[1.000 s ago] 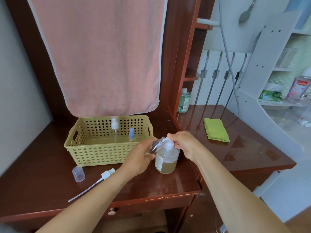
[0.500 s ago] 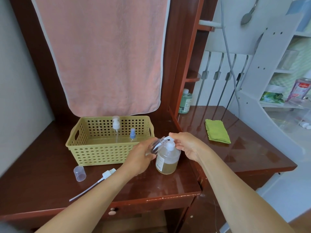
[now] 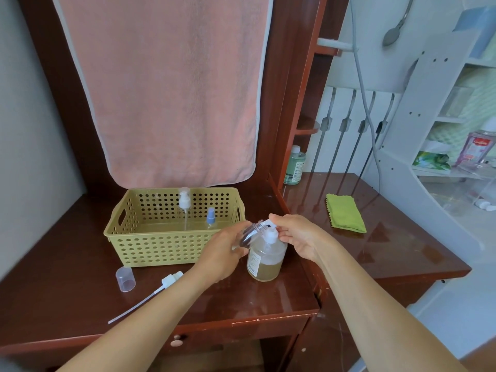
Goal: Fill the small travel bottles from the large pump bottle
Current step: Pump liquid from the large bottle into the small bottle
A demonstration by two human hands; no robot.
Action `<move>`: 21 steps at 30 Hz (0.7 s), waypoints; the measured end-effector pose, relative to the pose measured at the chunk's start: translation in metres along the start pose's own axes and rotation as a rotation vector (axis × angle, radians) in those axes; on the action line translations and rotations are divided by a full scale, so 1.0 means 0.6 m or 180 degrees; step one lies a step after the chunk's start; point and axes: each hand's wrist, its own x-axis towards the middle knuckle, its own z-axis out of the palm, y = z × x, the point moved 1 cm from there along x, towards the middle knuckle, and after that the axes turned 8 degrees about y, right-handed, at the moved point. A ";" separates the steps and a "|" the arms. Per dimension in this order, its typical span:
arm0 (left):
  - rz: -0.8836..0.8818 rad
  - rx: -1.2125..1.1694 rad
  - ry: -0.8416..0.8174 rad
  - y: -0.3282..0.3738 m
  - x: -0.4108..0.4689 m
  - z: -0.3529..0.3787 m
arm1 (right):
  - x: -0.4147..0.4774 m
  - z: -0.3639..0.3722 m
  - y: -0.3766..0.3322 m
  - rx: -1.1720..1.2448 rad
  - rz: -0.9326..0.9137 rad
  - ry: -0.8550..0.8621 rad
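Left hand (image 3: 224, 249) tilts empty travel bottle (image 3: 248, 234) against half-full pump bottle (image 3: 265, 260).

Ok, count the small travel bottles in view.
3. One clear bottle tilted in the left hand at the pump bottle; two in the basket: white-pump and blue-sprayer. The basket wall may hide more.

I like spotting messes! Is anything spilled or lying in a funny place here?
No spill shows. A pump top with its long tube lies loose on the desk beside a clear cap, both off their bottle.
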 end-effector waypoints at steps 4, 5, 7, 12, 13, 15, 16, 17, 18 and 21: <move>0.0010 0.0017 -0.0025 -0.001 0.000 0.002 | 0.005 0.009 -0.007 -0.0358 -0.0025 0.0241; 0.0001 0.0023 -0.0031 -0.002 0.000 0.003 | 0.007 0.012 -0.006 -0.0438 0.0000 0.0311; -0.0014 0.0028 -0.0031 -0.004 -0.001 0.003 | 0.006 0.013 -0.003 -0.0428 0.0013 0.0369; -0.0069 -0.0017 -0.0040 -0.006 0.002 -0.001 | -0.002 0.002 -0.001 -0.0052 0.0033 0.0040; -0.0090 -0.0013 -0.0042 -0.005 0.002 0.000 | -0.001 0.001 -0.002 -0.0068 0.0033 0.0025; -0.0110 0.0007 -0.0055 -0.006 0.002 0.002 | 0.004 0.003 -0.005 -0.0170 0.0021 0.0073; -0.0118 0.0014 -0.0058 -0.006 0.003 0.004 | 0.007 0.006 -0.006 -0.0259 0.0008 0.0139; -0.0137 0.0033 -0.0071 -0.007 0.004 0.005 | 0.010 0.009 -0.006 -0.0366 0.0012 0.0221; -0.0146 0.0046 -0.0081 -0.008 0.004 0.006 | 0.013 0.011 -0.005 -0.0467 0.0026 0.0301; -0.0135 0.0000 -0.0092 -0.008 0.002 0.006 | 0.011 0.009 -0.001 -0.0350 0.0036 0.0286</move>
